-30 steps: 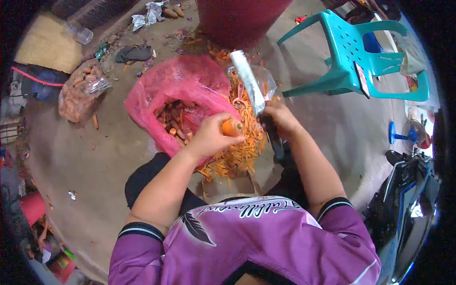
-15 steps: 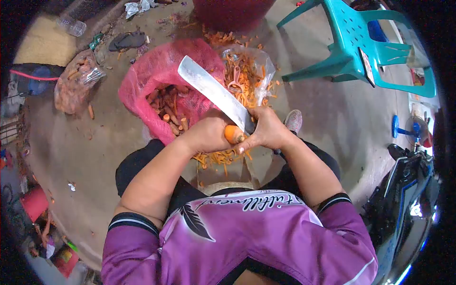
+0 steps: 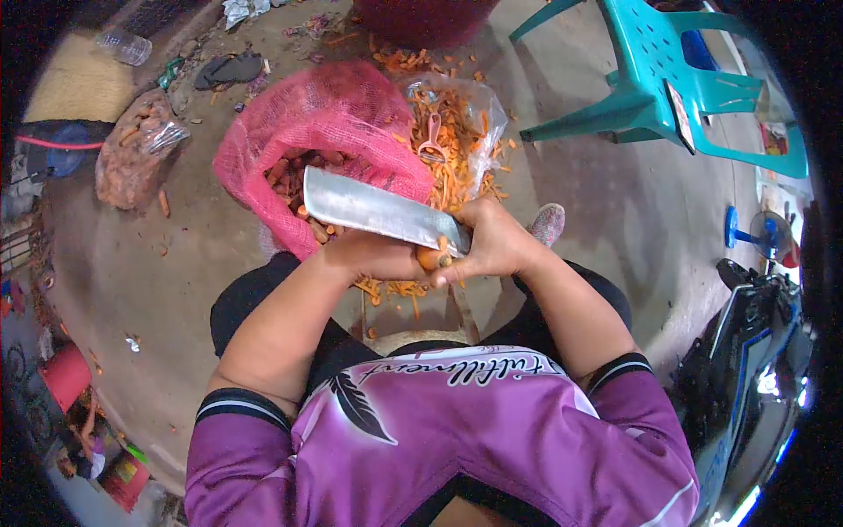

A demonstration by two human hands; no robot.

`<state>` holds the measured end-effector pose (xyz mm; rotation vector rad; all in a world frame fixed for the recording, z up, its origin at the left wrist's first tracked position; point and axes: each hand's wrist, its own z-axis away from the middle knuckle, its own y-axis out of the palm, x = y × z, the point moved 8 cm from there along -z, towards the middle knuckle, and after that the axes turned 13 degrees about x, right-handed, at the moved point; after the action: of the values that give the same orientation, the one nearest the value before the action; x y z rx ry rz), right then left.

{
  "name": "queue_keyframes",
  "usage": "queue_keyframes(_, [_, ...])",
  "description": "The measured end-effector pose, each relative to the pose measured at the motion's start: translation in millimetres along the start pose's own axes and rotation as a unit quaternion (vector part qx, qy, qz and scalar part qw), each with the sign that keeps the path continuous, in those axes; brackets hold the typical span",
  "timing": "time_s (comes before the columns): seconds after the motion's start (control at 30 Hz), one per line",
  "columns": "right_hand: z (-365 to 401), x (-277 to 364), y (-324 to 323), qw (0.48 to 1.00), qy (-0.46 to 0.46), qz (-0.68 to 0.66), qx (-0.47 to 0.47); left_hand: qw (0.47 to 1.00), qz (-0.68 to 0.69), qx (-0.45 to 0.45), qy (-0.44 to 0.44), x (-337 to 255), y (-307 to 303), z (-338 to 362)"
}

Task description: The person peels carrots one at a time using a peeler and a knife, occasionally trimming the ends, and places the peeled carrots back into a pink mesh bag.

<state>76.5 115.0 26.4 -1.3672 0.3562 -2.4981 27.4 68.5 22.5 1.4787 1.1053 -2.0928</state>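
Note:
My right hand [image 3: 496, 239] is closed round the handle of a wide-bladed knife [image 3: 378, 209], the handle mostly hidden. The blade points left and passes over my left hand [image 3: 386, 255], which is closed on a carrot [image 3: 430, 258]. Only the carrot's end shows, with the blade's heel touching it and a small cut piece there. My right thumb lies against that end. Just beyond the hands a pink mesh sack [image 3: 325, 97] lies open with several carrots [image 3: 303, 167] inside. Beside it a pink peeler [image 3: 432, 140] rests on orange peelings [image 3: 461, 123] on a clear plastic bag.
A green plastic chair [image 3: 632, 66] stands at the upper right. A dark red tub [image 3: 426, 18] is at the top. A filled plastic bag [image 3: 136, 162] sits on the left, near a dark slipper [image 3: 230, 72]. A motorcycle [image 3: 746, 351] and blue fan [image 3: 755, 233] are at the right.
The knife blade has swung down to the left, from steeply raised to nearly level, and its heel now cuts at the carrot's end. Both hands keep their hold.

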Motion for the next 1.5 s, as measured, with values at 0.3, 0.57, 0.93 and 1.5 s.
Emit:
queue_keyframes(0.3, [10.3,0.1,-24.3,0.98,-0.008,0.078,-0.184,0.988,0.082,-0.061,-0.116,1.7,-23.8,5.1])
queue_keyframes(0.57, [-7.3,-14.4,-3.1,0.994,-0.077,0.015,-0.074,0.997,0.061,0.015,-0.05,-0.6,-6.4,-0.2])
queue_keyframes(0.93, [-2.6,15.1,-4.3,0.995,-0.074,0.067,-0.031,0.993,0.085,0.081,0.021,4.4,10.7,-1.3])
queue_keyframes(1.5, [4.4,13.0,-10.5,0.977,-0.089,0.143,-0.134,0.973,0.159,0.144,-0.084,5.9,6.7,6.0])
